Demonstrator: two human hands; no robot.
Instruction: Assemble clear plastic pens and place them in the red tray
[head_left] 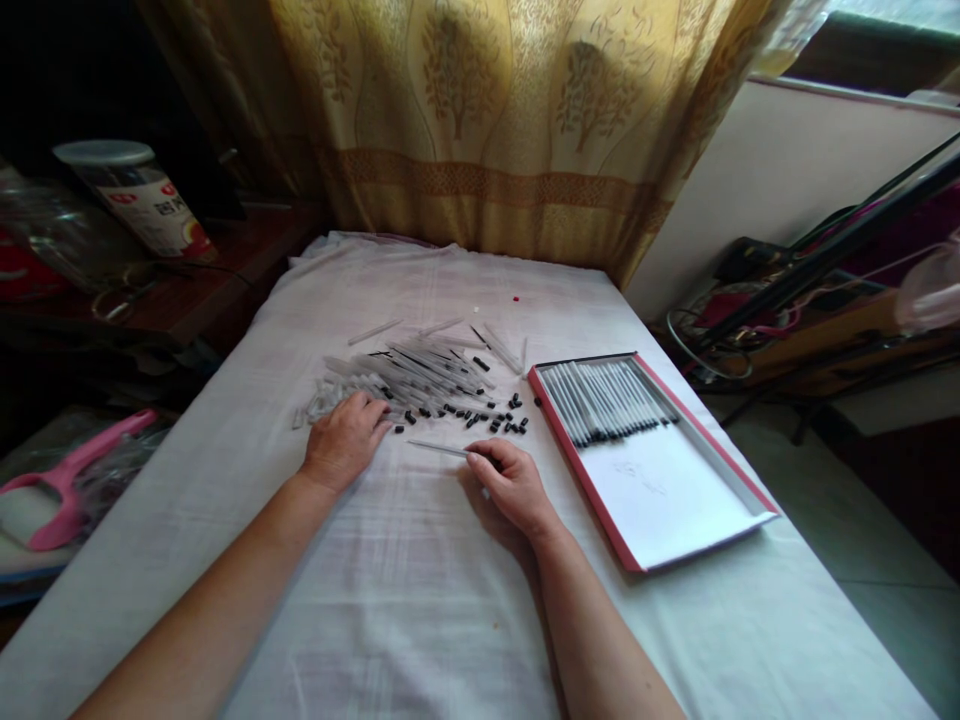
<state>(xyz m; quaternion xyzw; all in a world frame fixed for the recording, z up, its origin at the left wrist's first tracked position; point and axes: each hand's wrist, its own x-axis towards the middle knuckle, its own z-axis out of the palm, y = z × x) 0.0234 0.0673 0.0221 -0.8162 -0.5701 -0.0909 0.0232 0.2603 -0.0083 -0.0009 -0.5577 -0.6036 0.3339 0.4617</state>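
My left hand (pixel 346 436) rests knuckles-up at the near edge of a heap of clear pen tubes (pixel 409 372), its fingers curled down onto the pile; what they hold is hidden. My right hand (pixel 512 482) pinches one thin clear pen tube (pixel 439 449) that lies flat and points left toward the other hand. Several small black caps (pixel 480 412) are scattered just beyond both hands. To the right, a shallow red-edged box lid (pixel 679 530) holds a row of finished pens (pixel 607 400) with black tips.
A white cloth (pixel 420 600) covers the table. A yellow patterned curtain (pixel 487 120) hangs behind it. A jar (pixel 142 195) and a pink tool (pixel 71 470) lie at the left. Cables and a black stand (pixel 832 250) crowd the right side.
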